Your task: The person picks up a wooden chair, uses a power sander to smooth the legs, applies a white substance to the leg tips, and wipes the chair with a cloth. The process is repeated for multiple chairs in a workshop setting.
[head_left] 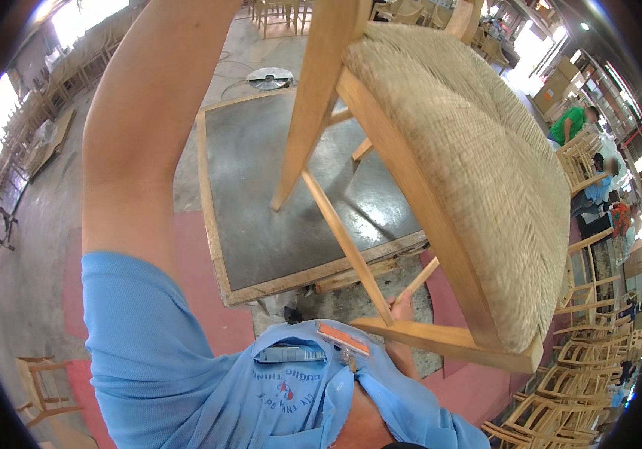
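A wooden chair [411, 217] with a woven cord seat [478, 172] is held up tilted on its side in front of me, above a low worktable. My right hand [402, 308] is closed around a thin rung low on the chair, partly hidden by the chair's frame. My left arm [138, 142] reaches up past the top edge of the picture, so that hand is out of sight. One chair leg [313, 112] slants down over the dark metal tabletop [261, 179]; whether it touches the top I cannot tell.
Wood edging [212, 217] rims the worktable. A round silver object [269, 78] lies on the floor beyond it. Red mats [201, 288] cover the floor around me. Many wooden chairs [575, 374] are crowded at the right. Two people, one in a green shirt [569, 123], are at the far right.
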`<state>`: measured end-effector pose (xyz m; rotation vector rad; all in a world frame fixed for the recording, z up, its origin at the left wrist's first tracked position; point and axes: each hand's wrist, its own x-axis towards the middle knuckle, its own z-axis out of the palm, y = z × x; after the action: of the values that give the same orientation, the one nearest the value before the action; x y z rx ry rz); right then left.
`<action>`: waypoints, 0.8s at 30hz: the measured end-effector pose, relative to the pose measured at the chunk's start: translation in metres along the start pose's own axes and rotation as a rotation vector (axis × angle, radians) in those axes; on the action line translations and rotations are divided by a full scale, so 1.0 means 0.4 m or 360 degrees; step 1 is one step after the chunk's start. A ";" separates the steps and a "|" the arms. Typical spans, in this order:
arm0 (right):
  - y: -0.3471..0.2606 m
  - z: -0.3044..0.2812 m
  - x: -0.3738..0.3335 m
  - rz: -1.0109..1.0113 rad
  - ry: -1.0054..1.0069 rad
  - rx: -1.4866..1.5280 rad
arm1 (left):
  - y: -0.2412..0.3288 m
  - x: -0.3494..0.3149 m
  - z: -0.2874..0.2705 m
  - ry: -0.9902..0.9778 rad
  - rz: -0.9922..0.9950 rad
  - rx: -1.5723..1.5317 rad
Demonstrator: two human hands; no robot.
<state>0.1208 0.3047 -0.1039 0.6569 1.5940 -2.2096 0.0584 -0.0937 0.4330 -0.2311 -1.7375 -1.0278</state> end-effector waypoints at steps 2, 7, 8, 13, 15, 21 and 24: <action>0.004 0.098 0.002 0.0080 -0.0054 0.0091 | -0.088 0.005 -0.033 0.0030 -0.0013 0.0173; 0.009 0.279 -0.016 0.0455 -0.0450 0.0258 | -0.244 -0.146 -0.156 -0.0107 0.0122 0.0758; 0.014 0.315 -0.013 0.0515 -0.0497 0.0266 | -0.259 -0.207 -0.174 -0.0114 0.0009 0.0737; 0.002 0.452 0.056 0.0671 -0.0811 0.0170 | -0.235 -0.594 -0.176 -0.0234 -0.0761 0.0583; -0.007 0.488 0.078 0.0654 -0.0823 0.0095 | -0.200 -0.716 -0.122 -0.0184 -0.1037 0.0278; -0.197 0.540 0.166 -0.0012 -0.1712 -0.1199 | -0.219 -0.795 0.062 0.0505 -0.1181 0.0442; -0.429 0.458 0.242 -0.1799 -0.0950 -0.0905 | -0.237 -0.770 0.072 0.0837 -0.1084 0.0753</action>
<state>-0.0810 0.1844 0.0277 -1.2178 2.3087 -1.9582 0.1138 -0.0346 0.1200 0.9088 -1.5215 -0.9810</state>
